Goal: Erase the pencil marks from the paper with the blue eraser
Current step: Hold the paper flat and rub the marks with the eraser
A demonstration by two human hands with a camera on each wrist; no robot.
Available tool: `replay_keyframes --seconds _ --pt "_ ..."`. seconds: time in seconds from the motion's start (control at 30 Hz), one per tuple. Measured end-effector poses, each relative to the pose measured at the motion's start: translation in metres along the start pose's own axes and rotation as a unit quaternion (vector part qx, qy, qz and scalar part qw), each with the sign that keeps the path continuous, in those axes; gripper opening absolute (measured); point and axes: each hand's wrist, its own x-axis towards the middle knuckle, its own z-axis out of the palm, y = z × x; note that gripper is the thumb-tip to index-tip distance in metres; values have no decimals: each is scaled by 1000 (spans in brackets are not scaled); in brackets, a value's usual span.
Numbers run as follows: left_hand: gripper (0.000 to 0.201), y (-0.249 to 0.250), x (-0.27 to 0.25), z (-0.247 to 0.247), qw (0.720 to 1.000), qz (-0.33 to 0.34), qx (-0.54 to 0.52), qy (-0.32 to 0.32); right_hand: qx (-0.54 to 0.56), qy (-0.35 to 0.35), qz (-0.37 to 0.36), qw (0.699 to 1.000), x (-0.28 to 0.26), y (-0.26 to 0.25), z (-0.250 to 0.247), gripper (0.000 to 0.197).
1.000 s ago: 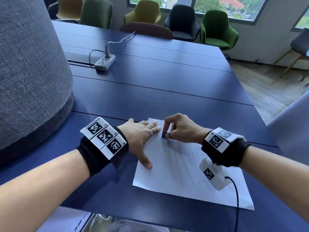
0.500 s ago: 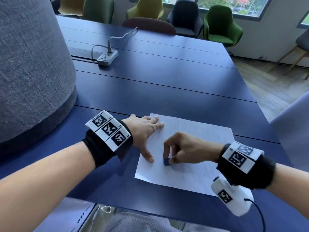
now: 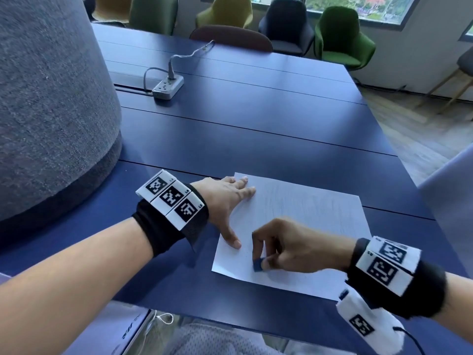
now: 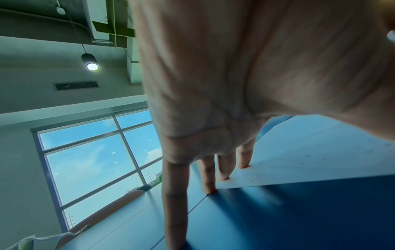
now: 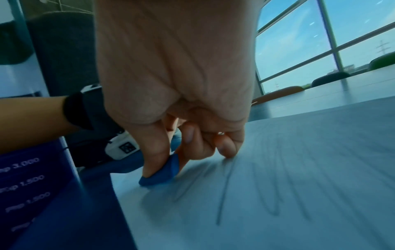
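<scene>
1. The right hand (image 3: pixel 289 248) pinched the blue eraser (image 3: pixel 257 265) between thumb and fingertips, pressing it on the paper (image 3: pixel 307 208) near the sheet's lower left corner in the head view.
2. The left hand (image 3: pixel 225 198) lay flat with its fingers spread, fingertips on the paper's upper left corner and thumb on its left edge.
3. The eraser (image 5: pixel 162 172) was a small, rounded wedge. It looked soft and rubbery, likely to grip the sheet, so it was best held low on its sides.
4. The paper was thin, white and light. It would probably crease or slide unless held down.
5. Faint grey pencil marks (image 5: pixel 278 177) ran in long strokes across the sheet, at the centre right of the right wrist view.
6. The table (image 3: pixel 256 124) was smooth, dark blue and panelled.
</scene>
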Motion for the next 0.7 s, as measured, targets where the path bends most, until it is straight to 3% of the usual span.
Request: replay_keyframes --seconds 0.07,0.17,0.2,0.33,0.37,0.57,0.7 --pt "136 0 0 1 1000 -2 2 -6 2 -6 -3 1000 4 -4 -4 10" --pt "138 0 0 3 1000 -3 2 -5 35 102 12 994 19 1 -10 10" --pt "137 1 -1 3 1000 -2 1 -3 37 109 9 993 19 2 -8 10" --pt "137 2 -3 1 1000 -2 0 0 -5 -46 -18 999 7 -6 1 11" --pt "137 2 -3 2 1000 -2 2 0 -15 -47 -17 999 10 -6 -2 12" --pt "138 -1 -3 2 1000 -6 -2 -6 3 195 47 980 53 26 -43 11" --pt "138 0 -4 1 1000 -7 -7 -9 21 240 90 966 59 39 -57 10"
